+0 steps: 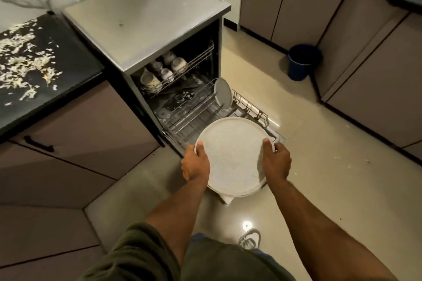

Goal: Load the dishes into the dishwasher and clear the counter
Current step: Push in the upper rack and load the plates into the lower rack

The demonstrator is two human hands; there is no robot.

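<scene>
Holding a large round plate point(233, 155) by its two sides, both hands sit just in front of the open dishwasher point(146, 29). The left hand point(196, 162) curls round the plate's left rim with the thumb on top; the right hand point(275, 159) grips the right rim the same way. A second rim edge shows under the left thumb, so there may be more than one plate in the stack; I cannot tell for sure. The plate is roughly level, above the front of the dishwasher's pulled-out lower rack point(196, 112). At the far right of that rack, a smaller plate point(223, 93) stands on edge. Above it, the dishwasher's upper rack point(182, 68) carries several speckled cups point(149, 81) lying on their sides. Left of the dishwasher, a dark worktop point(75, 52) is strewn with pale food scraps point(25, 57). Right of the dishwasher, a blue bucket point(302, 61) stands on the floor by the cabinets.
</scene>
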